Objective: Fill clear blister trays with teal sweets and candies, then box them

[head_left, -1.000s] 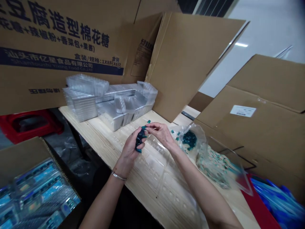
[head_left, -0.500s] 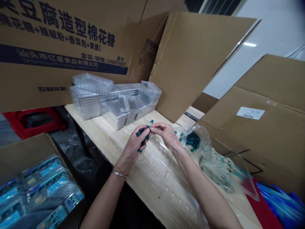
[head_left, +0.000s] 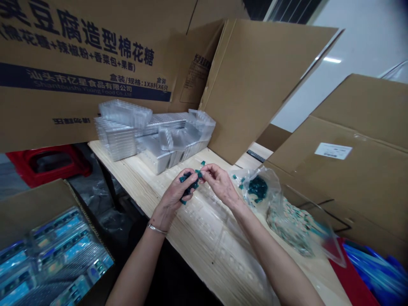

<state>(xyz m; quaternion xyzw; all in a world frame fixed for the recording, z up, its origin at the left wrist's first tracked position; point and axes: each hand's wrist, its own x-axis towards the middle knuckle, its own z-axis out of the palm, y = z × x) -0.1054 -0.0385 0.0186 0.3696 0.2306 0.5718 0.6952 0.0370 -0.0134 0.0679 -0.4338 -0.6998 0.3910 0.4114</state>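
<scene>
Dark green pieces (head_left: pixel 188 187) sit gripped in the left hand (head_left: pixel 179 190) above a wooden table (head_left: pixel 149 191), the right hand (head_left: pixel 218 180) pinching 1 at its edge; behind, clear trays (head_left: pixel 117 136) stand before a carton (head_left: pixel 105 97) printed "Shantoushi Yixing Food Co.,Ltd"

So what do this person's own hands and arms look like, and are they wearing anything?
Both the left hand and the right hand are bare, without gloves. No sleeves show on the forearms. A thin, silvery bangle circles the left wrist; the right wrist has none. Nails are too small to judge.
</scene>
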